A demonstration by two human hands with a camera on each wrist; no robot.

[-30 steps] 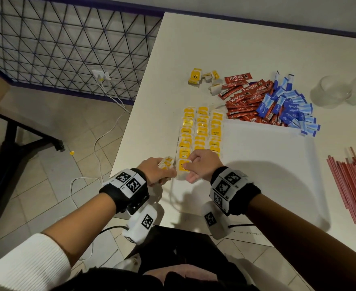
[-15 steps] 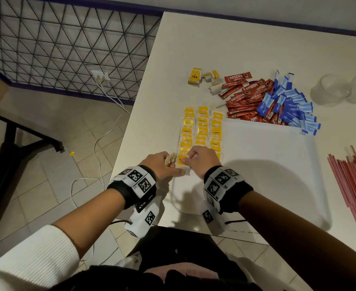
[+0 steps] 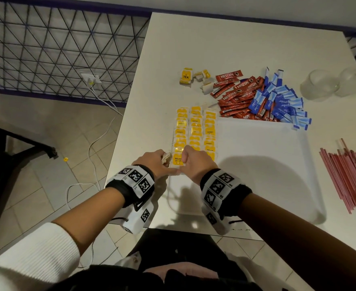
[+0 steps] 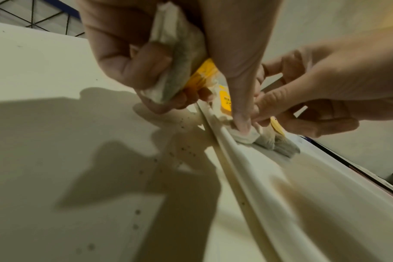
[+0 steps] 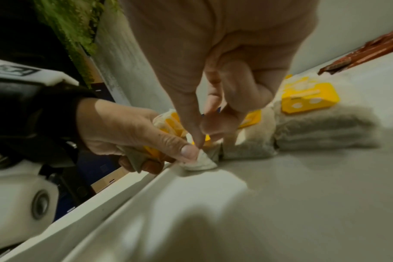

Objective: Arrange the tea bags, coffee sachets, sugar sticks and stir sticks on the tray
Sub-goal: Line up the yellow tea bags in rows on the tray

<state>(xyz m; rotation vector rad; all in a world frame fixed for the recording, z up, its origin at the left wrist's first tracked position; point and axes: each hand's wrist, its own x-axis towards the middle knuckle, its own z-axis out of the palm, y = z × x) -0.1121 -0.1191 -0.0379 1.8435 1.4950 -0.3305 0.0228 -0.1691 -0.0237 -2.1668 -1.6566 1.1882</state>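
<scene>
Three columns of yellow-tagged tea bags [image 3: 195, 131] lie on the left part of the white tray [image 3: 257, 175]. My left hand [image 3: 164, 162] grips a small bundle of tea bags [image 4: 180, 58] just over the tray's left rim [image 4: 227, 141]. Its thumb presses a corner of one tea bag [image 5: 200, 161] lying at the near end of the left column. My right hand [image 3: 183, 162] pinches that same tea bag [image 3: 177, 159] from above with its thumb and forefinger [image 5: 195, 134]. Red coffee sachets [image 3: 238, 91], blue sugar sticks [image 3: 282, 101] and red stir sticks [image 3: 349, 177] lie on the table.
A few loose tea bags [image 3: 186, 75] lie beyond the tray, left of the sachets. Two clear glass cups [image 3: 318, 85] stand at the far right. The table's left edge [image 3: 118, 143] runs close to my left hand. A wire grid [image 3: 57, 49] and cables are over the floor.
Both hands moved forward and down together, bringing the pinched tea bag onto the tray at the near end of the left column. The bundle stays in my left hand.
</scene>
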